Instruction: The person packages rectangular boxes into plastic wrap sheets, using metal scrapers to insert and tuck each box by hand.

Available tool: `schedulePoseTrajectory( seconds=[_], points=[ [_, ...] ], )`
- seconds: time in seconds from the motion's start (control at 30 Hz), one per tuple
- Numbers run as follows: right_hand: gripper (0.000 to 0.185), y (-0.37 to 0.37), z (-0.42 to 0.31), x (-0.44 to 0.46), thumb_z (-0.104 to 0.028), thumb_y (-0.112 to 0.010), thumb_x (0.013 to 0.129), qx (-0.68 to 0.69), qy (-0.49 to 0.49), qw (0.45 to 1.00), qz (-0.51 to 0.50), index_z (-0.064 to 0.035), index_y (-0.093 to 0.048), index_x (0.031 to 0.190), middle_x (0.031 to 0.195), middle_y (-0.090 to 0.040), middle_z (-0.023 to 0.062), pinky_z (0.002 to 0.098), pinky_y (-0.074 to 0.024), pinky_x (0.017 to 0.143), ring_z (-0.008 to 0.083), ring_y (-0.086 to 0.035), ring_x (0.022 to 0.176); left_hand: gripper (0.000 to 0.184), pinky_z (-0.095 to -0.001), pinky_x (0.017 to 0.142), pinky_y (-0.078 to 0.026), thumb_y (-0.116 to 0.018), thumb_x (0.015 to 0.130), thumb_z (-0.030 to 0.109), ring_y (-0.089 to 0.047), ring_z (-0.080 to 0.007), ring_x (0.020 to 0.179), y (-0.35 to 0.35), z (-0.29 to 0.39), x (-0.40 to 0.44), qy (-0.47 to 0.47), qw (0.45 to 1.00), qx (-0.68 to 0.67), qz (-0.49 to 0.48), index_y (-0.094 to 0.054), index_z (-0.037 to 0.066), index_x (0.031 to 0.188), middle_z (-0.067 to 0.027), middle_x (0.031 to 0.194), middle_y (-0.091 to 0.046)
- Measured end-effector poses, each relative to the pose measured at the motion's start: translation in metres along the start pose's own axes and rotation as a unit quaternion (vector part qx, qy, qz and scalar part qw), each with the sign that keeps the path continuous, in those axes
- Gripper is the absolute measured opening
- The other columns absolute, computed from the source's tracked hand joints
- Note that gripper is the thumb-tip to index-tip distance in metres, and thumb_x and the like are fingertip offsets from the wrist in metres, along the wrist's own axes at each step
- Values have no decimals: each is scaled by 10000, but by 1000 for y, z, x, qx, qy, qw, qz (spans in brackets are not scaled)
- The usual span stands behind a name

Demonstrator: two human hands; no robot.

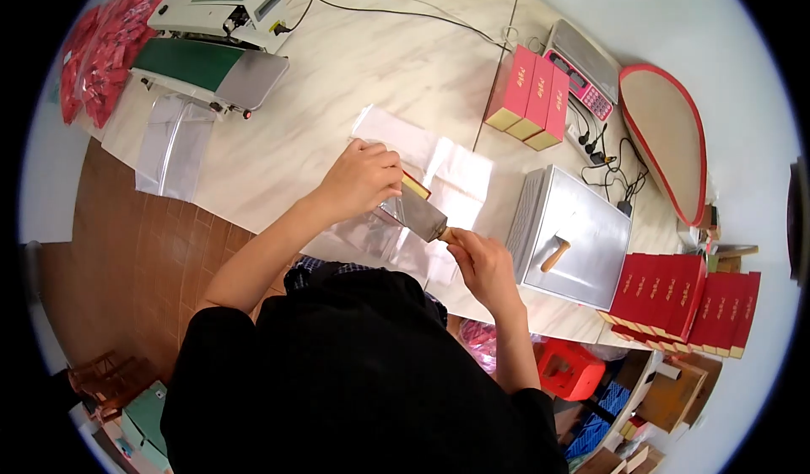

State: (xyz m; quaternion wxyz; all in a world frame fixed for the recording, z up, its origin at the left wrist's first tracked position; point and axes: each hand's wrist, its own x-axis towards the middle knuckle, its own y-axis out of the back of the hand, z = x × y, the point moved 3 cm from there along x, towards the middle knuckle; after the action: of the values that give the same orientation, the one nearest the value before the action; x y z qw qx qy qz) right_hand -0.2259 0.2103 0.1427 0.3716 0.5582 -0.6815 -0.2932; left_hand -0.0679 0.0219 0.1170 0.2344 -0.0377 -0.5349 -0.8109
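Observation:
My right hand [485, 267] is closed around the wooden handle of a metal scraper [419, 215], whose broad blade points up and left. My left hand [363, 180] has its fingers bent and closed at a red-and-yellow box [416, 185], mostly hidden behind the hand and blade. The blade lies against or just in front of this box; I cannot tell whether they touch. Clear plastic bags [371, 236] lie beneath my hands, and white, shiny plastic bags [460, 170] are spread on the table just beyond.
A bag sealing machine [215, 48] stands at the back left, beside a heap of red packets [114, 48]. Three red boxes [530, 99] stand near a scale [582, 73]. A metal box [582, 234] with a wooden handle [555, 255] is at right, before several red boxes [658, 293].

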Motion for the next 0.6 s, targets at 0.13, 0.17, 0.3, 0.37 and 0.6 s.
schedulePoseTrajectory(
  seconds=[0.13, 0.17, 0.3, 0.37, 0.6],
  points=[
    [177, -1, 2, -2, -129, -678, 870, 18, 16, 1000, 10, -52, -629, 1021, 743, -629, 107, 397, -433, 587, 296, -589, 642, 153, -354, 827, -385, -745, 749, 204, -556, -166, 919, 1, 1, 1, 4, 1000, -1, 24, -605, 144, 765, 28, 856, -560],
    [188, -1, 5, -5, -121, -688, 863, 32, -1, 999, 14, -48, -633, 1027, 756, -634, 114, 398, -441, 594, 301, -594, 656, 153, -351, 828, -385, -744, 750, 209, -552, -159, 923, 1, 1, 0, 1, 1000, 4, 30, -605, 146, 764, 31, 855, -560],
    [196, 7, 12, -19, -70, -692, 863, 86, -84, 993, -4, 1, -650, 1041, 842, -665, 148, 342, -488, 654, 296, -627, 732, 138, -347, 833, -385, -733, 760, 218, -544, -156, 929, 3, 2, -2, 6, 1000, 14, 27, -617, 145, 770, 34, 864, -562],
    [193, 14, 16, -28, -66, -690, 864, 92, -97, 991, -4, 9, -651, 1038, 833, -661, 144, 328, -483, 647, 275, -619, 716, 128, -345, 841, -387, -723, 770, 231, -540, -158, 934, 1, 1, -2, 9, 999, 34, 19, -630, 144, 772, 34, 868, -565],
    [193, 25, 24, -46, -100, -703, 870, 138, -216, 967, 3, 8, -673, 1028, 797, -670, 142, 320, -485, 627, 236, -632, 678, 122, -348, 861, -391, -722, 773, 235, -543, -159, 929, -5, -2, 0, -13, 998, 57, 18, -642, 143, 770, 29, 873, -575]
  ],
)
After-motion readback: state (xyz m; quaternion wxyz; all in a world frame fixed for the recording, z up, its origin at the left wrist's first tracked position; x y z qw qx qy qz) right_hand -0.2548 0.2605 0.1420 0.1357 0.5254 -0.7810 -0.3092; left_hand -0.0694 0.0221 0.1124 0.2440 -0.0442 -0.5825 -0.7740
